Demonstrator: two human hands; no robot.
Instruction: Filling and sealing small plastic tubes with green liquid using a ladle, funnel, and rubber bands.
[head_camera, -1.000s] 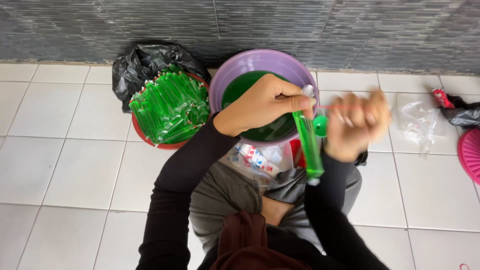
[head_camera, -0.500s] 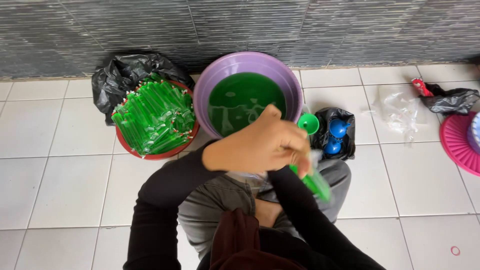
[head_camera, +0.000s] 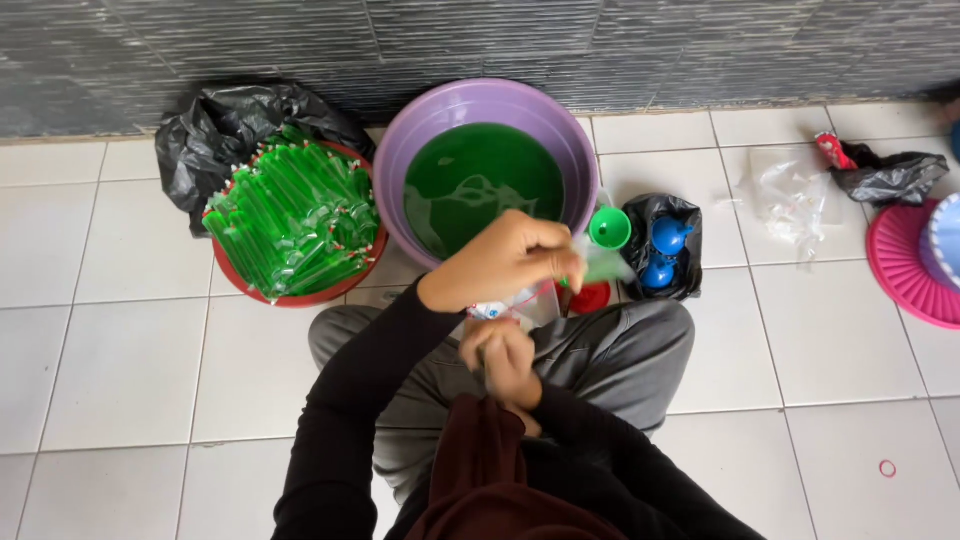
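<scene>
From the head camera I look straight down at my crossed legs on white floor tiles (head_camera: 120, 330). My left hand (head_camera: 505, 262) is raised over my lap, just near of the purple basin (head_camera: 400, 150) of green liquid, its fingers pinched together on the top of a thin plastic tube bag (head_camera: 603, 266) of green liquid, blurred where it juts right of the hand. My right hand (head_camera: 505, 362) sits lower and nearer, close above my lap, fingers curled in; what it grips I cannot tell, as the fingertips are turned under. Between the two hands shows a small clear packet (head_camera: 497, 311) with coloured bits. Far left, touching the basin, a red tray (head_camera: 262, 290) is heaped with filled green tubes (head_camera: 295, 215), a black plastic bag (head_camera: 225, 125) bunched behind it. Right of the basin stand a small green funnel (head_camera: 609, 227) and a black bag holding a blue object (head_camera: 663, 243). At the right edge lies a pink basket (head_camera: 905, 275).
</scene>
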